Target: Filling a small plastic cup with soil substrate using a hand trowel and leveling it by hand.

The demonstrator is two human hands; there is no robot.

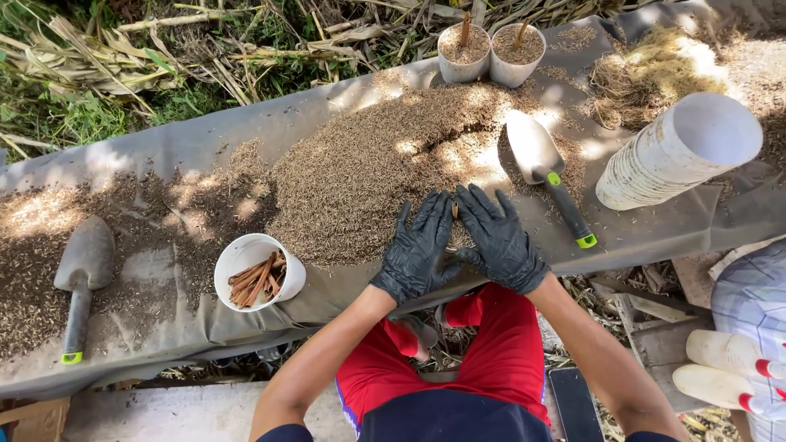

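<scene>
My left hand [415, 248] and my right hand [499, 237] wear black gloves. Both lie flat, fingers spread, side by side on the near edge of a large heap of brown husk-like material [360, 176] spread on a grey sheet [180, 147]. A thin brown stick pokes up between the two hands. Neither hand grips anything that I can see. A white cup of brown sticks [257, 272] lies tilted to the left of my left hand. A trowel with a green-tipped handle [547, 173] lies just beyond my right hand.
A second trowel [81, 278] lies at the far left. Two filled white cups [490, 51] with sticks stand at the back. A stack of empty white cups [679, 151] lies on its side at right. Another person's gloved hands [733, 372] are at the lower right.
</scene>
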